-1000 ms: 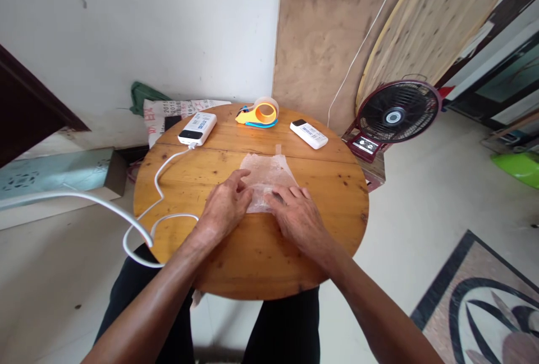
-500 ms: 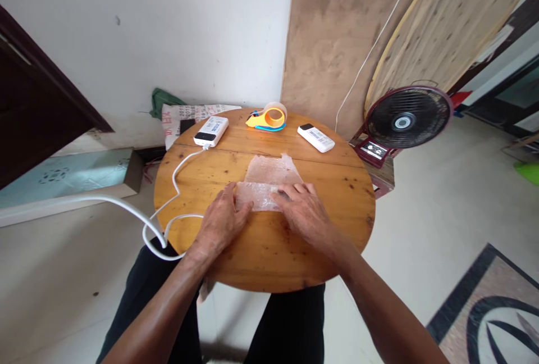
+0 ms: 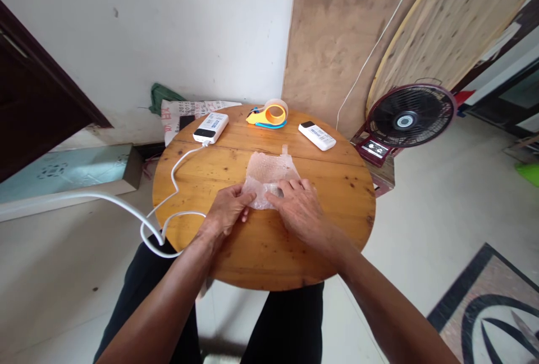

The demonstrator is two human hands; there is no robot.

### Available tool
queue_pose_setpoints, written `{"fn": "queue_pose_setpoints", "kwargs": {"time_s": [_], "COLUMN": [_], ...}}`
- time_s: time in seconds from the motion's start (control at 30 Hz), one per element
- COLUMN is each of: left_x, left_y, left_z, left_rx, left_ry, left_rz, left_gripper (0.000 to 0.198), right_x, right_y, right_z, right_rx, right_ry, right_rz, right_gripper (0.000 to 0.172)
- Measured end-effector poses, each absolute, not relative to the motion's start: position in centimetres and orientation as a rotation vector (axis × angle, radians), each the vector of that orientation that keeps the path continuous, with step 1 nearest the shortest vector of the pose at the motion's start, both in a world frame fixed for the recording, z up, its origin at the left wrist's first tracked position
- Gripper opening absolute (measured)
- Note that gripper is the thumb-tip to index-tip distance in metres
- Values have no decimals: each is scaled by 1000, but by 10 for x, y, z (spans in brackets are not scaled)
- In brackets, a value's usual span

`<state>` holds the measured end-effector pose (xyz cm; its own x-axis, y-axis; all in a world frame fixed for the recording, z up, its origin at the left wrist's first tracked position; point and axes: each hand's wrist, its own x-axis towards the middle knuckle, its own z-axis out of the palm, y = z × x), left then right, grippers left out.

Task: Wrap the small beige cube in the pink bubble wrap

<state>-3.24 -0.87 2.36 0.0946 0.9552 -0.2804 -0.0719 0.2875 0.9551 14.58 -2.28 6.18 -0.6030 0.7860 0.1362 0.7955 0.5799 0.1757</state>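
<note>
1. Left hand (image 3: 231, 206) pinched the bubble wrap (image 3: 272, 168) at its left edge.
2. Right hand (image 3: 298, 202) pressed its near fold (grip underneath unclear).
3. On the table (image 3: 261, 257), its open sheet stretched away from both hands.

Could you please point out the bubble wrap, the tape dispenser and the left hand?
Bubble wrap (image 3: 270, 169): head view, on its flat far part.
Tape dispenser (image 3: 261, 117): head view, on its yellow body.
Left hand (image 3: 227, 205): head view, on its back.
</note>
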Motion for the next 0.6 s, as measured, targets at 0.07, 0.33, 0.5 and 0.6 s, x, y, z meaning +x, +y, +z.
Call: {"fn": "queue_pose_setpoints", "kwargs": {"time_s": [0.07,0.33,0.5,0.6], "left_x": [-26,-8,-2,1], "left_y": [-7,-3,-3,-3], "left_z": [26,35,33,38], "left_rx": [887,775,853,1027], "left_ry": [1166,1045,1046,1127], "left_rz": [1025,1113,1080,1045], "left_gripper": [26,27,25,23], "right_x": [143,145,150,155], "right_y": [-21,-24,-25,-24], "right_z": [62,62,66,68], "right_rx": [-1368,-1349,-1425,-1444], "right_ry": [-2751,-2706,-2633,-2593], "right_rz": [-372,-364,-109,20], "right_gripper": [27,30,39,46]}}
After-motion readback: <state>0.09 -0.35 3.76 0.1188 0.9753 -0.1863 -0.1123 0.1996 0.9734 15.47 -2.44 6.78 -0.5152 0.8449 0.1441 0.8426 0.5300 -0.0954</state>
